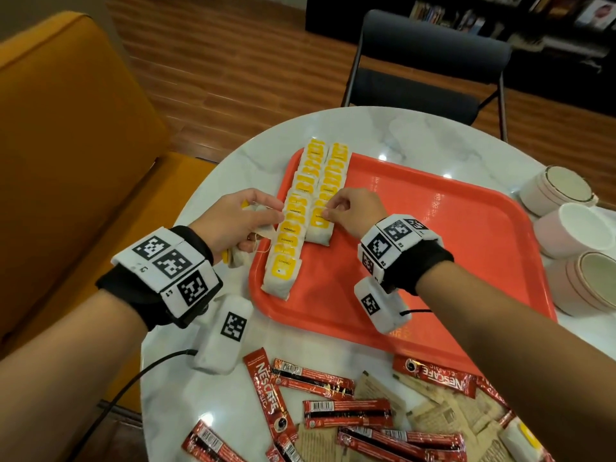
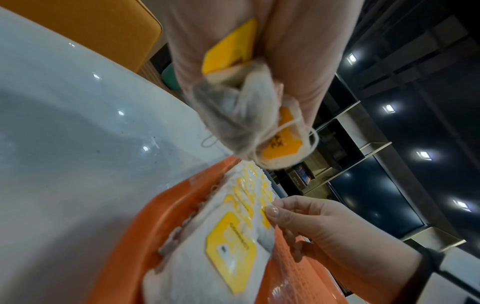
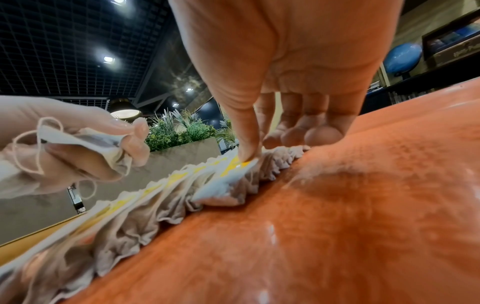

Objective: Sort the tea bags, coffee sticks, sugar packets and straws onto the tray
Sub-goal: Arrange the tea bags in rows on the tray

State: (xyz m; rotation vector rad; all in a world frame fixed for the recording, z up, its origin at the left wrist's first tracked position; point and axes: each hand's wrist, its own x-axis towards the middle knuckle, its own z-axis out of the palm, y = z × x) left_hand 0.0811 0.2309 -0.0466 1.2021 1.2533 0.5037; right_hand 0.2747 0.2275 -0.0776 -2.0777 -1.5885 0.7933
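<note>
On the tray (image 1: 433, 248): two tea-bag rows (image 1: 310, 208).

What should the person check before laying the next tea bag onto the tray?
1. Spare tea bags held in the left hand: ok.
2. Right hand steadies the second row, thumb pressing its nearest bag: ok.
3. Free room on the tray past that row: ok.
4. First row neat and overlapping: ok.
5. How many bags the left hand holds: cannot tell.
6. Coffee sticks sorted: not ok, on the table.
</note>
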